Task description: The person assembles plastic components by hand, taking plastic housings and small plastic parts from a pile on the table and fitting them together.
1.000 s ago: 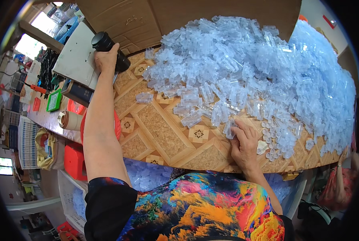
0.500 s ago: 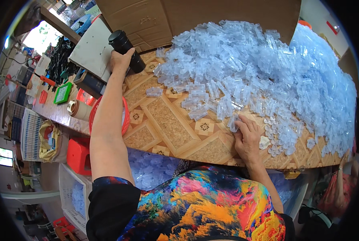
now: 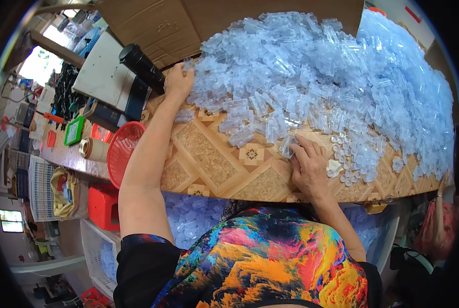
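My left hand point(image 3: 179, 83) reaches to the far left of the heap, its fingers closed on a small clear plastic piece point(image 3: 188, 64). Just left of it, a black cylindrical bottle point(image 3: 143, 69) stands free of my grip. My right hand point(image 3: 310, 165) rests on the patterned table near its front edge, thumb and fingers pinching a clear plastic tube-like piece point(image 3: 288, 146). Beyond both hands rises a large heap of similar clear plastic pieces point(image 3: 291, 61). Small clear rings point(image 3: 348, 154) and a whitish lump point(image 3: 334, 168) lie right of my right hand.
A cardboard sheet point(image 3: 147, 31) backs the table point(image 3: 209, 154). Left of my forearm are a red plastic basket point(image 3: 122, 154), a tape roll point(image 3: 93, 149) and a green tray point(image 3: 74, 131). A red stool point(image 3: 103, 208) stands below. Another person's arm point(image 3: 439, 218) shows at far right.
My left hand has let go of the black bottle and moved right onto a clear plastic piece. The right hand keeps its pinch on its piece. The whole view has shifted slightly.
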`<state>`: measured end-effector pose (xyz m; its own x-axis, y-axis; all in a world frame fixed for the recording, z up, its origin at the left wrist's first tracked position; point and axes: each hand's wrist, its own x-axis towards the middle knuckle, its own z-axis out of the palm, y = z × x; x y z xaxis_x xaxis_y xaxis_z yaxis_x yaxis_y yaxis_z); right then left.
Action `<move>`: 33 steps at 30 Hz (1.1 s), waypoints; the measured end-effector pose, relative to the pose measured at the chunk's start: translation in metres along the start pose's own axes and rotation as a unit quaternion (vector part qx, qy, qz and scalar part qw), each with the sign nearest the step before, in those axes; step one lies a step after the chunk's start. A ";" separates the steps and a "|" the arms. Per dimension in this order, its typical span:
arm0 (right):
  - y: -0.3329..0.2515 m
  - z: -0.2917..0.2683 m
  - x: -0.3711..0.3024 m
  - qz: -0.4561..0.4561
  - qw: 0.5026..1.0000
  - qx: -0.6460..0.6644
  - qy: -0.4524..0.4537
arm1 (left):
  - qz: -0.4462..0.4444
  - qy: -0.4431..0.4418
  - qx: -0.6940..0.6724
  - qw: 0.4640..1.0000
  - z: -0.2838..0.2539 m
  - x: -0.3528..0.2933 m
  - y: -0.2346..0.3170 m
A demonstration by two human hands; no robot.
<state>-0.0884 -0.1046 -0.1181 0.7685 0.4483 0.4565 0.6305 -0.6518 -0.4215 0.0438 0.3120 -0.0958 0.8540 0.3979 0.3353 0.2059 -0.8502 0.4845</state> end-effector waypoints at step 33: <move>0.002 0.006 -0.008 -0.021 1.000 -0.019 0.001 | 0.302 0.001 -0.195 0.933 0.003 -0.092 0.124</move>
<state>-0.0920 -0.1058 -0.1276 0.7417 0.4748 0.4738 0.6572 -0.6559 -0.3714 -0.0076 0.1691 -0.0689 0.7570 -0.1131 0.6436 -0.5033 -0.7291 0.4638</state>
